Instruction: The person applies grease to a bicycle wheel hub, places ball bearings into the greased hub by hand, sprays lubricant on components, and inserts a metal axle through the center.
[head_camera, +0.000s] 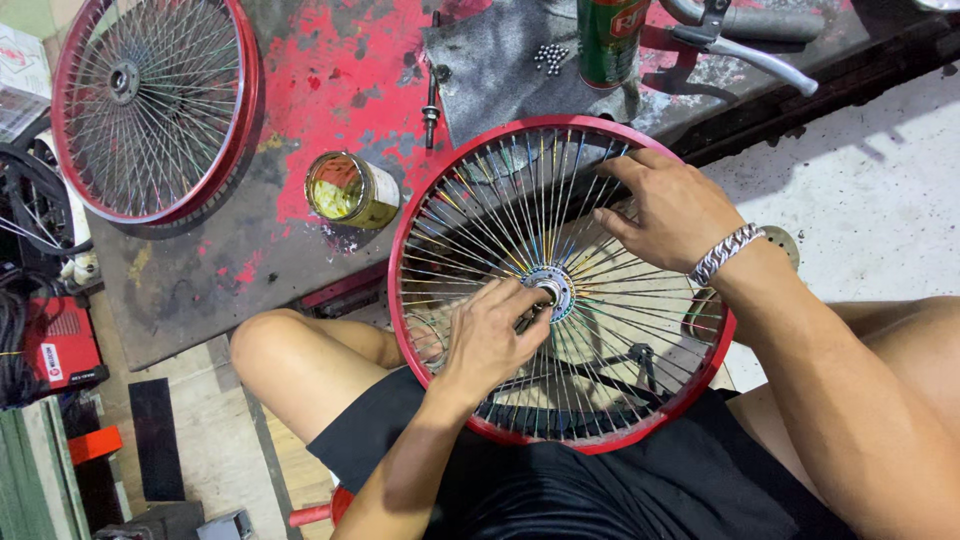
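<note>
Red-painted, chipped and grimy, the workbench (330, 70) is filling the upper part of my view, with pale concrete floor to its right. I am sitting at its near edge with a red spoked wheel (560, 285) lying across my lap, its far rim leaning against the bench's front edge.

My left hand (495, 335) is reaching in from below, forearm angled up and to the right, wrist slightly bent. Its fingers are curled together and closing on the hub (552, 288) at the wheel's centre, thumb and forefinger pinching around the axle end. My right hand (670, 210) is coming in from the right, arm stretched across the rim, a silver chain bracelet (725, 253) sitting on the wrist. Its fingers are spread and bent, their tips pressing down among the spokes in the upper right of the wheel, the palm hovering over them.

On the bench, an open tin (350, 190) with yellowish contents is lying just beside the wheel's left rim. A second red wheel (150, 105) is resting flat at the far left corner. Near the far edge, a scatter of small steel balls (550, 57) is sitting on a grey cloth (490, 70), next to a green can (610, 40) and a handlebar with brake lever (745, 35).
</note>
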